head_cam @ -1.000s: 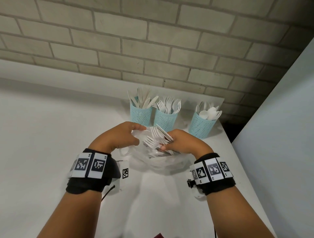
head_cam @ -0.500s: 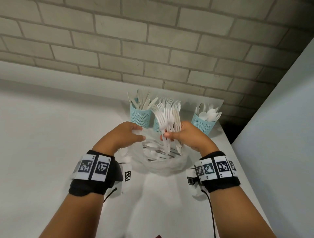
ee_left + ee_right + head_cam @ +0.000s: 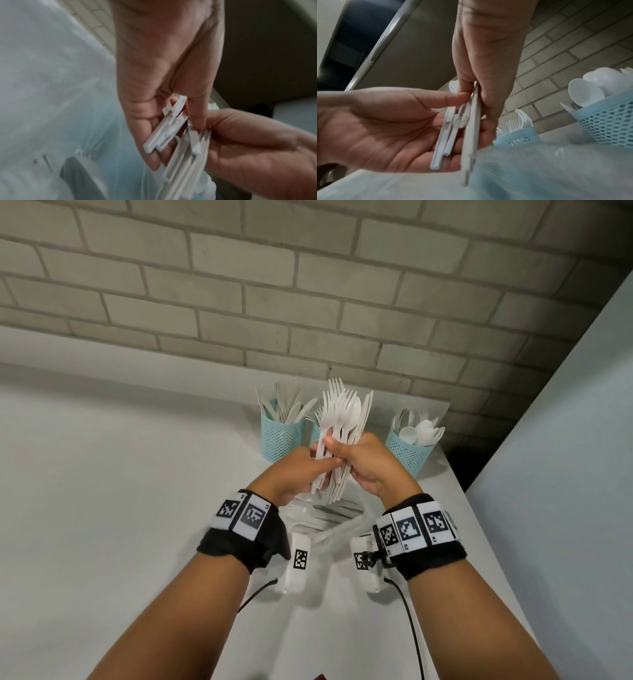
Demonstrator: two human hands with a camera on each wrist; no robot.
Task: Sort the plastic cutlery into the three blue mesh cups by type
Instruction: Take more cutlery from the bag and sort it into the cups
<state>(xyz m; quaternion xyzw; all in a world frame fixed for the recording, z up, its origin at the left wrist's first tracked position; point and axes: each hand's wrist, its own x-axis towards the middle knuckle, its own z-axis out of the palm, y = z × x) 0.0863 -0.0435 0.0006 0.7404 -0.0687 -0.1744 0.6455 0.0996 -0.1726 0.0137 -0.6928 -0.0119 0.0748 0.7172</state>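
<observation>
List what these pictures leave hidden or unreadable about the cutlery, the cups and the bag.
- Middle cup: head view, almost wholly hidden behind the held bundle and both hands.
- Exact count of pieces in the bundle: they overlap in every view; wrist views show only blurred handles.
- Plastic bag contents: hidden under the left hand and right hand; a blurred haze in wrist views.
- Knife cup: absent from the right wrist view.

- Cutlery: white plastic, smooth, with a slight sheen.
- Cups: pale blue plastic mesh, matt, perforated all over.
- Bench: white, smooth, matt.
- Wall behind the cups: grey-beige brick, rough and matt, with recessed joints.
- Bag in front of the cups: thin clear plastic film, crinkled, faintly glossy.
- Wristbands: black cloth, soft and matt, carrying glossy printed marker tiles.
</observation>
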